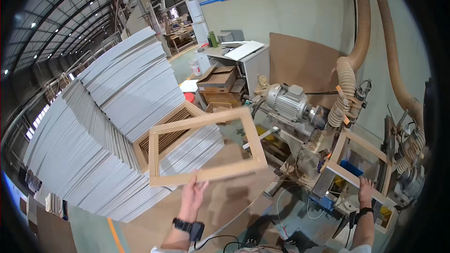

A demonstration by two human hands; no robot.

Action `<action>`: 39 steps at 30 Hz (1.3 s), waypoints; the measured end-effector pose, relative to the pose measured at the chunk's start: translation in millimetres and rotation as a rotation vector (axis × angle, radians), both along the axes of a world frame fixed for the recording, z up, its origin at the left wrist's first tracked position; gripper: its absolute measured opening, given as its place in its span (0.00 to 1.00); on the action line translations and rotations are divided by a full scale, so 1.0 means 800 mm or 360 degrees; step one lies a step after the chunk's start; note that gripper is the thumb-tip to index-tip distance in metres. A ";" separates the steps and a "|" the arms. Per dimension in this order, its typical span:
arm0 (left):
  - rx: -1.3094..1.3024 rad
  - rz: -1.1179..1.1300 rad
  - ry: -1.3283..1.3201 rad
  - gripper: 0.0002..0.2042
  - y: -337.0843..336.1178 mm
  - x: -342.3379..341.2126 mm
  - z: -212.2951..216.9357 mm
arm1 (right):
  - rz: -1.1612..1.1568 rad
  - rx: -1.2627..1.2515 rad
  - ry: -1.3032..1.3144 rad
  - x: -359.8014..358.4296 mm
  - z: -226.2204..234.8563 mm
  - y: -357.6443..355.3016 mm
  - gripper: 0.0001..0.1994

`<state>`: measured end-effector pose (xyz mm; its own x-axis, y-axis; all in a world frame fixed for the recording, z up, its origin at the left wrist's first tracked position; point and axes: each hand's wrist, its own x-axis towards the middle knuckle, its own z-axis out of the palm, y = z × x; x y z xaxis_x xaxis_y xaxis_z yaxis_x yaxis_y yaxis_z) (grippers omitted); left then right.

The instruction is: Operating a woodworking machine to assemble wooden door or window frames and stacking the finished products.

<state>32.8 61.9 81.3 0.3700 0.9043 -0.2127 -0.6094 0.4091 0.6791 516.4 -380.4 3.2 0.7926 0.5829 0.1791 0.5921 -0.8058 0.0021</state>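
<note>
My left hand grips the lower rail of a light wooden frame, raised and slightly tilted in front of the stacks. The frame is rectangular with an open middle. My right hand is closed over the near rail of a second wooden frame, which lies on the machine at the right. Behind the raised frame, more wooden frames sit piled within the white stacks. Both wrists wear black straps with small devices.
Tall stacks of white panels fill the left. A grey motor and ribbed hoses stand at the right, near the wall. Cardboard boxes lie beside a cabinet. A thin hose trails over the floor.
</note>
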 end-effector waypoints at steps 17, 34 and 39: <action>0.0047 0.1037 0.0330 0.17 0.216 0.000 -0.043 | -0.1377 0.0210 -0.0812 -0.318 0.145 -0.309 0.30; -0.0611 -0.2274 0.0163 0.20 -0.346 0.447 -0.080 | -0.1839 0.0726 -0.0098 -0.465 0.237 -0.344 0.14; -0.0775 -0.1918 0.0270 0.21 -0.359 0.562 -0.151 | -0.1179 0.0691 -0.0161 -0.376 0.293 -0.227 0.12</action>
<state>482.7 -225.0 -39.2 0.8236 -0.1557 -0.5454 0.3868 0.8574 0.3394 215.9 -561.7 237.7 0.9093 -0.2144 0.3566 -0.0727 -0.9257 -0.3712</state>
